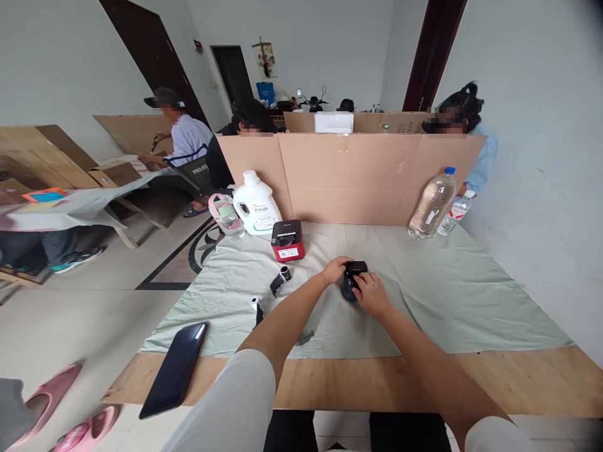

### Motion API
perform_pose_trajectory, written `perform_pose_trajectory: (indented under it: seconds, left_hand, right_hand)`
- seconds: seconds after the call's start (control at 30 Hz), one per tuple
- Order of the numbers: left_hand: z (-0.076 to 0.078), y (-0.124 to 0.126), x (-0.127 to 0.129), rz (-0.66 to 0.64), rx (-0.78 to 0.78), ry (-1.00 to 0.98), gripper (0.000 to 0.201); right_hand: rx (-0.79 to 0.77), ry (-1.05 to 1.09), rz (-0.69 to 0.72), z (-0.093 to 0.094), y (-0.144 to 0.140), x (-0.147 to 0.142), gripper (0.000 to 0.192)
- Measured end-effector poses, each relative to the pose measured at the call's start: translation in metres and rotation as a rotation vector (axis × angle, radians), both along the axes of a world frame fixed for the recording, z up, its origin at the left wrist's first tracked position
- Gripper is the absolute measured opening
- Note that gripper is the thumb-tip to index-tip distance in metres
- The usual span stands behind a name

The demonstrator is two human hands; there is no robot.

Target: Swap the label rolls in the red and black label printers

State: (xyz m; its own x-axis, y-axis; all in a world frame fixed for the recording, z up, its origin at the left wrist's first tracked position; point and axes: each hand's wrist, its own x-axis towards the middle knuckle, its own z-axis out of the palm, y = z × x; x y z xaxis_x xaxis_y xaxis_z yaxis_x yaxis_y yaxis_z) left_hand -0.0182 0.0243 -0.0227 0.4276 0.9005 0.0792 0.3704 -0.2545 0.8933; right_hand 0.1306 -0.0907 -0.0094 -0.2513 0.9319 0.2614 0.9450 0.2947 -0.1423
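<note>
A small black boxy device (349, 290) sits on the green cloth in front of me, its dark upper part (357, 267) looking like a raised lid. My left hand (335, 270) grips the upper left edge of this device, fingers closed along it. From the right, my right hand (372, 294) is closed over the front with its fingertips on the device; part of the body is hidden beneath. To the left lie a small black roll (284, 274) with a loose tail, a white-cored roll (255, 302) with a black strip, and a dark scrap (306, 338).
A red and black box-shaped unit (287, 240) stands behind the rolls. Farther back are a white jug (258, 207), a clear cup (227, 216) and two bottles (432, 204) before a cardboard screen (348, 179). A phone-like slab (175, 369) overhangs the front-left edge. Other people sit beyond.
</note>
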Motion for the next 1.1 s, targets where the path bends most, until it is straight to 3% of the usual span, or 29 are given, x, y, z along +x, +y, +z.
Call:
perform_pose_trajectory:
  seconds: [0.17,0.33,0.63,0.77,0.93,1.03,1.1]
  left_hand:
    - [0.006,-0.005,0.001,0.011,0.01,0.051,0.044]
    - [0.002,-0.005,0.001,-0.013,0.011,0.045,0.033]
    - [0.002,-0.002,0.002,-0.02,0.045,0.173,0.032]
    - [0.0,-0.002,0.003,-0.008,0.026,0.159,0.033]
    - [0.001,-0.005,0.005,0.017,0.023,0.154,0.031]
    - [0.006,-0.006,0.007,0.098,-0.039,0.189,0.034]
    - [0.01,-0.005,0.009,0.221,-0.177,0.246,0.042]
  right_hand:
    - [0.057,0.032,0.05,-0.006,0.0,0.002,0.036]
    - [0.094,0.036,0.076,-0.007,-0.004,0.002,0.035]
    - [0.13,0.131,0.079,-0.01,-0.01,0.003,0.033]
    - [0.101,0.194,0.016,-0.008,0.0,0.009,0.036]
    - [0.025,0.081,-0.079,-0.005,0.006,0.01,0.036]
    - [0.052,0.051,-0.092,-0.005,0.005,0.008,0.035]
    - [0.054,0.046,-0.088,-0.006,0.005,0.008,0.035]
